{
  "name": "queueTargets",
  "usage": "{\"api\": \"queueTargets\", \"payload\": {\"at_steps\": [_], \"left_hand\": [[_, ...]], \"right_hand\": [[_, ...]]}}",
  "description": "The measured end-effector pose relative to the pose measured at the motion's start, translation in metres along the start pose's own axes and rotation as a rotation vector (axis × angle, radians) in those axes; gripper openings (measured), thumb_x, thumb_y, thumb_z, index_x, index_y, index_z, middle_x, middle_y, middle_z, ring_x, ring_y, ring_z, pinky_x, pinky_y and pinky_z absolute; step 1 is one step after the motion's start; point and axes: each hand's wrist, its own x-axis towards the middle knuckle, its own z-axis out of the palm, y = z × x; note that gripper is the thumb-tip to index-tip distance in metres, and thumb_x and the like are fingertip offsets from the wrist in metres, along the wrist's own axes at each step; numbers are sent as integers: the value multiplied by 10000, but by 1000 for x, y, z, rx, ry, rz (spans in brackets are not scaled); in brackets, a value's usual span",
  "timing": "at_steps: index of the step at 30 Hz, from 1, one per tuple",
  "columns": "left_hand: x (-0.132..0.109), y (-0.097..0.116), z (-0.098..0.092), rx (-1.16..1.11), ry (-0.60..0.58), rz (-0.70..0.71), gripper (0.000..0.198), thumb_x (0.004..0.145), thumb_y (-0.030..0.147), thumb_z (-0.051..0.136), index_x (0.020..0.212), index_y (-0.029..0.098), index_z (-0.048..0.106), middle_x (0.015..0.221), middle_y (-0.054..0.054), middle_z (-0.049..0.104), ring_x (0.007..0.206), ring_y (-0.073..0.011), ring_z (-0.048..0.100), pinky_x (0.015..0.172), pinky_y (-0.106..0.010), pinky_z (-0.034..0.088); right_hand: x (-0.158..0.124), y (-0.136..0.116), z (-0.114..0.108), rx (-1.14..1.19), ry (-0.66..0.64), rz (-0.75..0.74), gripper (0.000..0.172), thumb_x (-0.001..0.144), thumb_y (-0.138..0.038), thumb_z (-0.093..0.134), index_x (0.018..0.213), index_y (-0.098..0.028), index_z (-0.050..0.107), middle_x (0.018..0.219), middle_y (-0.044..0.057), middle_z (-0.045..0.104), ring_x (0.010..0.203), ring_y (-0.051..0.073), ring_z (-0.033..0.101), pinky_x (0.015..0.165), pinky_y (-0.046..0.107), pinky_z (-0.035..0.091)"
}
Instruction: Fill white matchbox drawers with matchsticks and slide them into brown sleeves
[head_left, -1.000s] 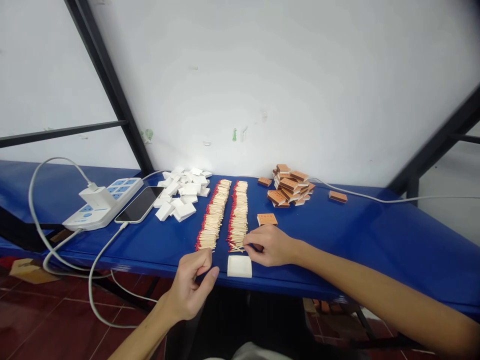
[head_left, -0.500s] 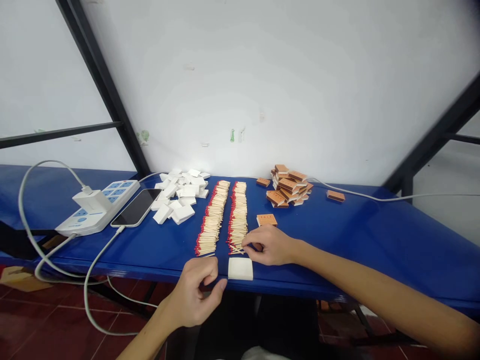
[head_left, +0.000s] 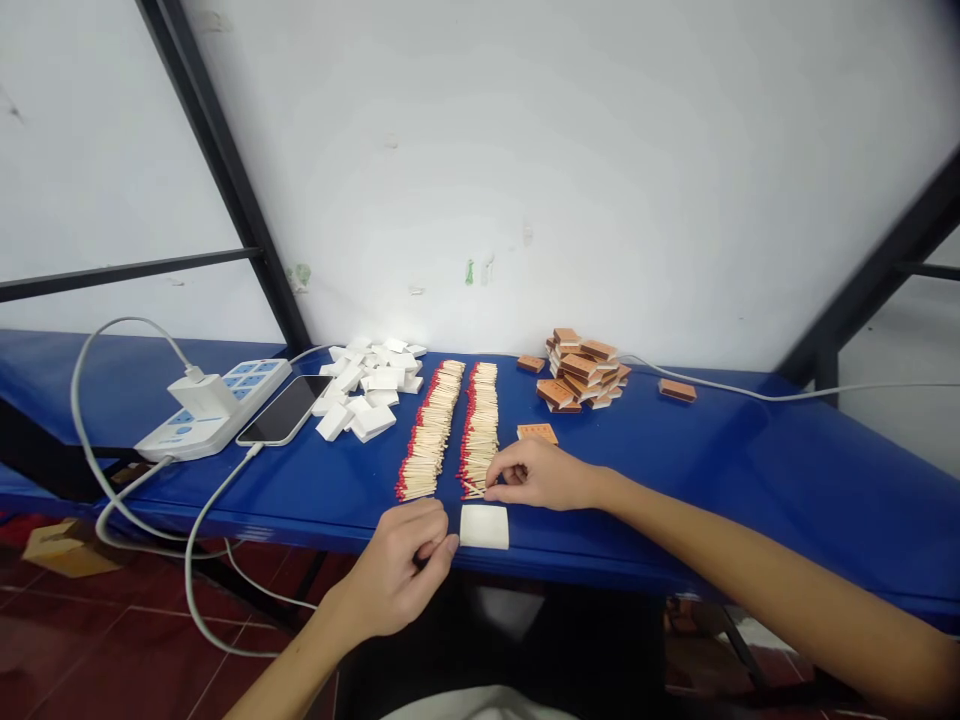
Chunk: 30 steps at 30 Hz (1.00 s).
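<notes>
My right hand [head_left: 540, 474] pinches thumb and fingers together at the near end of the right-hand row of matches [head_left: 480, 425], on what looks like a match [head_left: 475, 490] from that row. My left hand [head_left: 405, 565] is at the table's front edge, fingers curled in and thumb close to the index finger; its inner side is hidden, so anything inside cannot be made out. Between the hands lies a shallow white matchbox tray [head_left: 484, 527]. A second row of red-tipped matches [head_left: 431, 430] runs alongside on the left. One orange matchbox [head_left: 537, 433] sits just behind my right hand.
White matchbox trays [head_left: 367, 385] are heaped at the back left, orange matchboxes [head_left: 583, 370] at the back right. Single boxes [head_left: 677, 390] lie apart from that pile. At left are a phone [head_left: 285, 410], a power strip [head_left: 217, 415] and looping cables [head_left: 191, 560]. A wall [head_left: 525, 150] stands behind.
The view has shifted slightly. My left thumb has come closer to the index finger. My right hand stays at the near end of the right row, still pinching.
</notes>
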Motion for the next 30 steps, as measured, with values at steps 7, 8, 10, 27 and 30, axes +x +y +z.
{"api": "queueTargets", "payload": {"at_steps": [7,8,10,27,30], "left_hand": [[-1,2,2,15,24,8,366,917,107,440,648,213,215,619,30,330,584,-135,338,570,-296,258],[-2,2,1,3,27,8,369,917,104,436,653,214,201,615,32,317,577,-134,333,556,-298,240],[-3,2,1,-12,17,26,372,909,101,443,662,215,188,614,33,307,575,-133,327,553,-304,223],[-4,0,6,10,97,73,386,913,73,458,645,202,212,582,44,302,541,-105,319,534,-270,219],[-3,1,6,14,103,54,390,919,73,460,639,199,219,571,46,306,531,-99,318,526,-263,217]], "right_hand": [[-1,-3,0,24,23,42,231,841,-376,732,829,-145,741,574,-44,522,519,82,451,492,201,338],[-1,-3,0,21,18,37,226,839,-372,733,825,-146,738,571,-47,515,514,81,447,490,200,335],[-1,-2,0,19,12,27,210,836,-359,734,828,-148,733,568,-51,505,513,80,442,493,200,333],[0,2,0,50,8,19,274,821,-408,753,856,-137,741,583,-42,505,517,79,422,498,210,332],[1,2,0,65,-4,18,266,822,-404,755,846,-139,745,571,-47,497,519,80,426,497,208,330]]}}
